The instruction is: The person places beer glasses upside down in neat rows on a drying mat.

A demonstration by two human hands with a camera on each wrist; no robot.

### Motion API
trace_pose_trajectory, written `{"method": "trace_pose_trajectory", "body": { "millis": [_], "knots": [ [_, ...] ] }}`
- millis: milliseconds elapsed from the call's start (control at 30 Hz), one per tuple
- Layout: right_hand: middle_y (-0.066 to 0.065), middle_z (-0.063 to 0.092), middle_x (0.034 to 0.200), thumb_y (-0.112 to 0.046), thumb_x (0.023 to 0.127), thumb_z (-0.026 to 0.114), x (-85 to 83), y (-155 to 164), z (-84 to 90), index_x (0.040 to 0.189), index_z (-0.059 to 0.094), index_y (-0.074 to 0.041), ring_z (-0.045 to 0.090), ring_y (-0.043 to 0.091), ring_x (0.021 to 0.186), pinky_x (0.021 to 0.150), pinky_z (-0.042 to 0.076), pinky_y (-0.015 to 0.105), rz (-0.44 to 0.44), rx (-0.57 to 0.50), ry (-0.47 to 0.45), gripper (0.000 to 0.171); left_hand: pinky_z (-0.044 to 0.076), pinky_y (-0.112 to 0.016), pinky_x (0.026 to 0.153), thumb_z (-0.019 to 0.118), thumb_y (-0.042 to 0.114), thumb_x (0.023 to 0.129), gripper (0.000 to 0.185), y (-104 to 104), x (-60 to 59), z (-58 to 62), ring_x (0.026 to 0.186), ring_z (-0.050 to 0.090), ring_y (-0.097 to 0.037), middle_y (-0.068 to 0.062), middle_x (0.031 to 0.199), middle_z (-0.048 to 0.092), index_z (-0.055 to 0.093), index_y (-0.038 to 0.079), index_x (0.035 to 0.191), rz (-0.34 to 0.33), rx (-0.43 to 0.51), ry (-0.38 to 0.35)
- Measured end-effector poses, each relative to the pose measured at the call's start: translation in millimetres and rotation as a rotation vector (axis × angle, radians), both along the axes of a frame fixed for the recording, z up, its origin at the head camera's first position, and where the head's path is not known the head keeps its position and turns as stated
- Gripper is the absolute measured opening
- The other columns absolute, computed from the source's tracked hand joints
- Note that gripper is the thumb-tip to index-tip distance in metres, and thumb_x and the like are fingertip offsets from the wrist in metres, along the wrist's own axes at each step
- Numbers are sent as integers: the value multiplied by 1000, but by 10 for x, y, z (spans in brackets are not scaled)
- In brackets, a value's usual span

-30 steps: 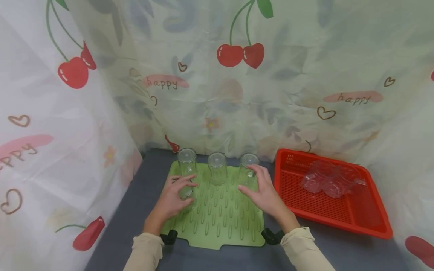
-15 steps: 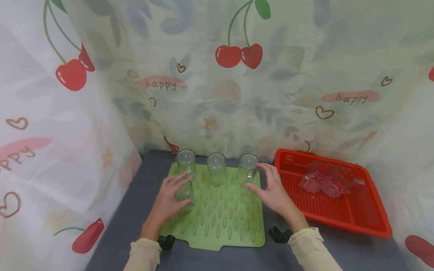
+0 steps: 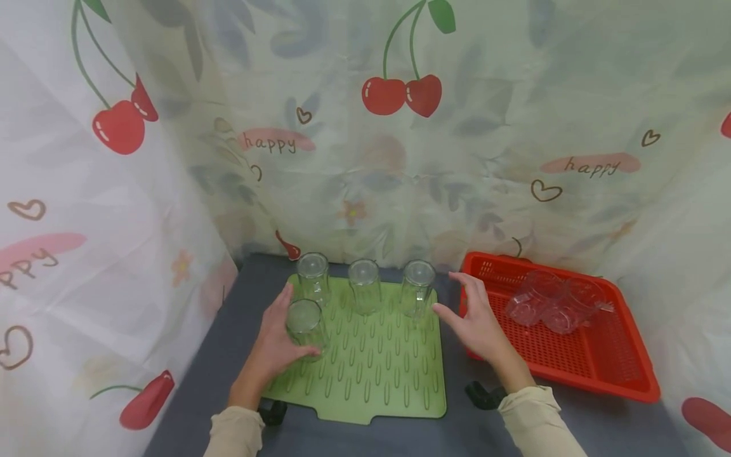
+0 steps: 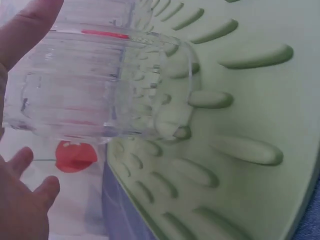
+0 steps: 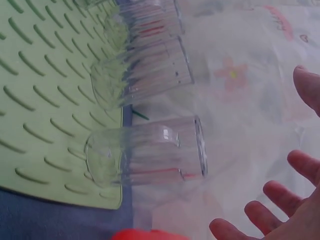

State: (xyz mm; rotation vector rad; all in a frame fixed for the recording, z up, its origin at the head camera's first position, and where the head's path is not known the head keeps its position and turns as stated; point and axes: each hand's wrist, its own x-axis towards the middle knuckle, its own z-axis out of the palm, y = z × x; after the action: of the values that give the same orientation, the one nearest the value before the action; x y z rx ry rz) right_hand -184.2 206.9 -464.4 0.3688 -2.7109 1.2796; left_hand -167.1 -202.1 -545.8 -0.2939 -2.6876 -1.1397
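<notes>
The left hand (image 3: 274, 343) grips an upright glass (image 3: 306, 327) on the mat's (image 3: 377, 381) near-left, while the right hand (image 3: 476, 324) hovers released between the far-right glass (image 3: 418, 287) and the basket (image 3: 599, 374).

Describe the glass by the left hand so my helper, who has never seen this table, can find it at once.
Start at the green drying mat left of the red basket. Three clear glasses stand upside down along its far edge. The one you want stands alone in front of the leftmost of them, nearer the person, with the left hand cupped around it.
</notes>
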Motion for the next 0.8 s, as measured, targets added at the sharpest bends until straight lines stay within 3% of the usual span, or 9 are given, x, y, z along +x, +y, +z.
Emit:
{"method": "trace_pose_trajectory", "body": {
  "millis": [100, 300, 433, 600, 800],
  "knots": [
    [15, 30, 158, -40, 95, 72, 8, 50, 11, 155, 35, -14, 34, 38, 145, 116, 33, 68, -13, 15, -14, 75, 27, -67, 121, 102, 36, 56, 150, -21, -5, -67, 156, 18, -43, -14, 172, 13, 0, 24, 166, 17, 28, -62],
    [16, 30, 156, -40, 96, 71, 11, 142, 1, 155, 34, -16, 40, 40, 139, 111, 42, 64, -27, -12, -29, 74, 23, -73, 119, 100, 40, 58, 155, -51, -2, -184, 156, 11, -49, -20, 172, 8, -12, 30, 164, 54, 18, -198],
    [16, 31, 155, -39, 96, 71, 1, 209, -15, 156, 33, -15, 39, 39, 139, 113, 41, 63, -36, -29, -30, 75, 21, -73, 120, 100, 41, 60, 155, -78, -8, -265, 157, 7, -50, -19, 173, 4, -16, 30, 163, 57, -13, -263],
    [17, 30, 156, -41, 95, 71, -3, 290, 3, 156, 32, -14, 38, 38, 140, 115, 38, 65, -55, -23, -44, 77, 19, -75, 118, 99, 44, 61, 152, -140, -15, -388, 157, 8, -50, -16, 173, 6, -10, 28, 165, 66, -36, -271],
    [20, 28, 157, -45, 96, 69, 10, 379, 43, 157, 29, -12, 37, 42, 140, 113, 39, 67, -83, 6, -57, 81, 12, -77, 119, 98, 51, 55, 149, -220, -27, -516, 155, 11, -53, -22, 169, 18, 4, 22, 167, 75, -77, -235]
  ]
}}
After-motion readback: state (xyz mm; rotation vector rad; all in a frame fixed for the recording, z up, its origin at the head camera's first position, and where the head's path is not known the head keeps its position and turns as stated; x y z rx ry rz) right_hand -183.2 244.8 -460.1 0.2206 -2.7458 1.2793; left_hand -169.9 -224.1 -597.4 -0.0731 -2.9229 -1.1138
